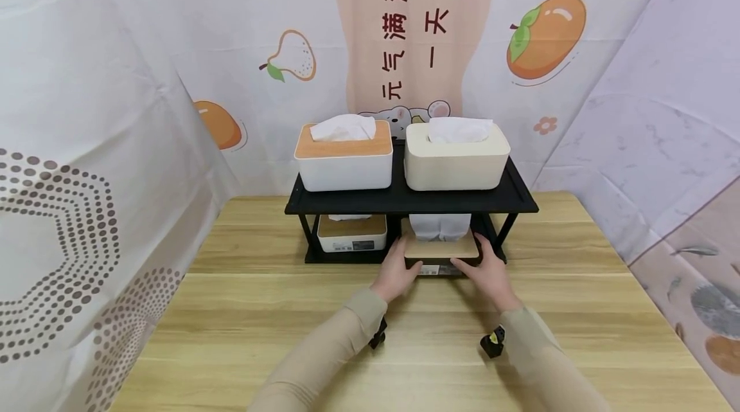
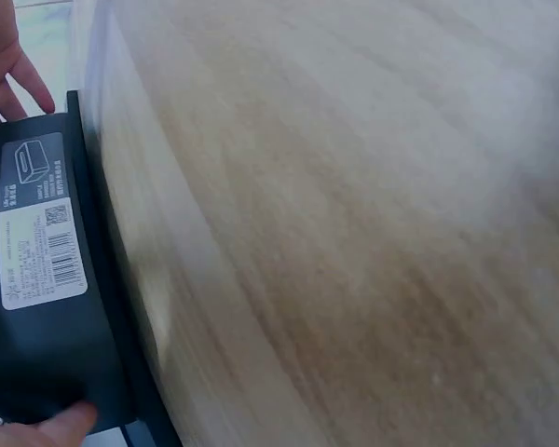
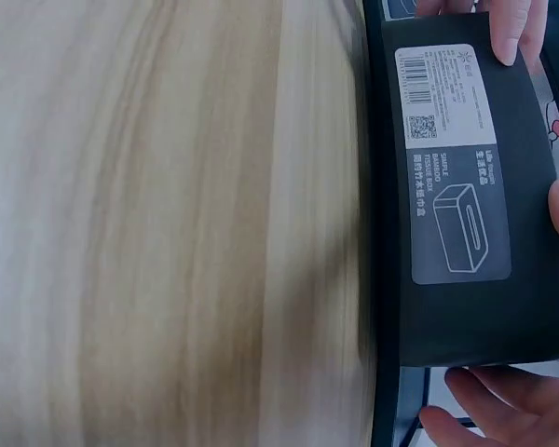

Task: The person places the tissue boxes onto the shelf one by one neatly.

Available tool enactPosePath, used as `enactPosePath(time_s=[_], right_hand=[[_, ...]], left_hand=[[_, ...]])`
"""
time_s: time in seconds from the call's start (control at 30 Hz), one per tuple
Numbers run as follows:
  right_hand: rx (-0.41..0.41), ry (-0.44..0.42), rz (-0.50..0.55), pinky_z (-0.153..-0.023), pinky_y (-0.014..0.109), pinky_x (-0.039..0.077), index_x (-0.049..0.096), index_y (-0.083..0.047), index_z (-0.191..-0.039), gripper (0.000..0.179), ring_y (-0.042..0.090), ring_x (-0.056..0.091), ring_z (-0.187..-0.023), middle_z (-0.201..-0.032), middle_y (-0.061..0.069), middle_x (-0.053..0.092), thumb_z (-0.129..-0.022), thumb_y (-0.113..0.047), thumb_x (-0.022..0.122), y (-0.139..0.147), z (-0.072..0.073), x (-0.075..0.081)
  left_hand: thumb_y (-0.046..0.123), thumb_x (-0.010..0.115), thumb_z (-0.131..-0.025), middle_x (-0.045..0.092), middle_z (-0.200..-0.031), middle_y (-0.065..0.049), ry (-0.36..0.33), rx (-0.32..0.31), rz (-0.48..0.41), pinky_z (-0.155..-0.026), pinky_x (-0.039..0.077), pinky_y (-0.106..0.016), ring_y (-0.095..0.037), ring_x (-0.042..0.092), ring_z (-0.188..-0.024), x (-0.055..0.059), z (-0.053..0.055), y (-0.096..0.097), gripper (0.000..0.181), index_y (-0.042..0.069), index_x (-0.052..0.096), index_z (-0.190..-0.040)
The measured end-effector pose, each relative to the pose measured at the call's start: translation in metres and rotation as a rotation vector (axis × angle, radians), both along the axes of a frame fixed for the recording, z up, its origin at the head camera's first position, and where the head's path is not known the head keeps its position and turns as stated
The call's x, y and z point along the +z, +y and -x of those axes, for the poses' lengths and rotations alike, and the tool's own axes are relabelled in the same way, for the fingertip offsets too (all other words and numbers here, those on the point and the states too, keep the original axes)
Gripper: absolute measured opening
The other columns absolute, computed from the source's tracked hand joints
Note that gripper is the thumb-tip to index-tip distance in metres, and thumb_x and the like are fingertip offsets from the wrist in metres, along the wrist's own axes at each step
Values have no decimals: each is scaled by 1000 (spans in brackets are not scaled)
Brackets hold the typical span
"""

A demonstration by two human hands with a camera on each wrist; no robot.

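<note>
A black tissue box [image 1: 440,249] with a pale lid and white tissue sits at the right of the lower shelf, between both hands. My left hand [image 1: 397,272] holds its left end, thumb on the front face. At the right end my right hand [image 1: 490,274] grips it likewise, thumb also on the front. In the right wrist view, the box's dark front [image 3: 484,321] carries a printed label [image 3: 456,163], and fingers [image 3: 494,405] of the right hand lie against its end. The left wrist view shows the left thumb [image 2: 67,426] on the front's corner.
The two-tier black rack [image 1: 399,187] stands at the table's back. Up top are a wood-lidded white tissue box [image 1: 347,171] and a cream one [image 1: 457,171]. Another wood-lidded box [image 1: 352,235] occupies the lower left. Wooden table [image 1: 254,309] extends in front; a printed curtain hangs behind.
</note>
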State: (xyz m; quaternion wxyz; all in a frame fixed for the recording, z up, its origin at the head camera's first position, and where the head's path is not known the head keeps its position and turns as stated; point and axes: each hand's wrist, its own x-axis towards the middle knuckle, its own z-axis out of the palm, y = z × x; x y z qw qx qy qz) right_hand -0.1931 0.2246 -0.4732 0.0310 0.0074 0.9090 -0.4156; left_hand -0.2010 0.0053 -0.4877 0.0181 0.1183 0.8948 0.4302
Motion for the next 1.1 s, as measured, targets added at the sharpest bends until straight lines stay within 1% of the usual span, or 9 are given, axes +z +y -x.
enactPosePath(time_s=[0.13,0.23,0.33,0.4,0.47,0.57,0.67,0.8,1.1], right_hand=[[7,64,-43,-99,59,36,15,-3,-151,87,48,36,-129,-148,31,27,-89,-40,64,1,-2,0],[13,147,-74,-103,61,30,20,1,-148,80,50,28,-132,-148,33,25,-89,-28,65,4,-7,2],[8,252,-94,-103,64,28,27,4,-145,72,53,24,-132,-146,36,22,-88,-17,66,6,-14,6],[11,327,-111,-100,67,28,32,5,-142,67,55,24,-130,-145,38,22,-87,-12,66,6,-22,9],[33,415,-140,-98,70,27,37,7,-139,66,58,26,-127,-143,38,25,-83,-8,69,5,-29,10],[87,487,-234,-98,74,15,42,4,-136,67,57,22,-127,-144,34,29,-79,-11,74,2,-40,9],[142,481,-358,-96,77,3,42,-4,-139,72,56,16,-131,-147,28,29,-77,-20,76,-3,-48,4],[194,424,-472,-96,78,0,38,-15,-144,77,55,12,-134,-150,24,28,-78,-31,76,-7,-54,-3],[206,340,-518,-97,78,-4,34,-17,-147,79,55,7,-137,-154,20,24,-81,-36,73,-10,-53,-8]], left_hand=[[22,58,-94,25,-151,-25,15,-1,39,-103,40,-46,-37,38,-134,7,-5,-4,68,5,22,-150],[24,57,-94,23,-151,-26,40,-8,83,-104,38,-49,-40,31,-137,16,-12,-6,68,4,23,-149],[27,58,-94,19,-152,-28,95,-34,162,-105,35,-52,-43,22,-140,24,-21,-7,70,5,22,-150],[29,59,-93,13,-154,-28,136,-68,233,-109,27,-56,-44,13,-141,28,-30,-8,73,7,21,-151],[32,61,-91,8,-155,-27,189,-110,336,-110,17,-63,-46,6,-142,28,-39,-8,77,9,19,-152],[39,61,-90,0,-157,-23,237,-165,507,-106,6,-71,-46,-2,-143,24,-51,-9,81,16,16,-153],[45,57,-91,0,-159,-18,266,-195,631,-104,4,-73,-45,-3,-143,19,-59,-9,78,21,16,-153],[47,53,-93,3,-159,-17,276,-209,690,-104,4,-73,-44,-1,-144,14,-63,-7,73,23,20,-153],[49,51,-93,8,-159,-14,289,-205,742,-104,8,-74,-45,7,-143,7,-60,-2,71,24,21,-152]])
